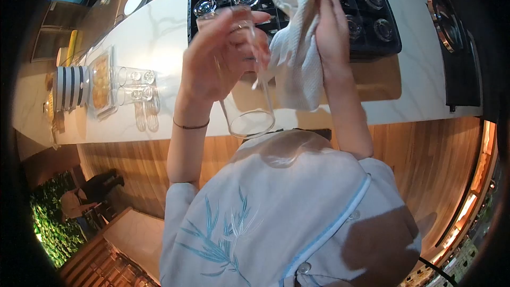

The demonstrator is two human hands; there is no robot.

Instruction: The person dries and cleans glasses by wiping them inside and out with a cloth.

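Note:
My left hand is closed around a clear drinking glass, its rim tilted down toward me and its base up near my fingers. Beside it, my right hand grips a white textured cloth, which hangs down from the fingers. Part of the cloth overlaps the glass's side in this view. Just behind both hands stands a black glass rack on the white counter, with several glasses upside down in its compartments.
On the counter to the left stand two clear glasses, a transparent container with yellowish contents and striped stacked ware. A white plate is farther back. Dark equipment sits at the right end.

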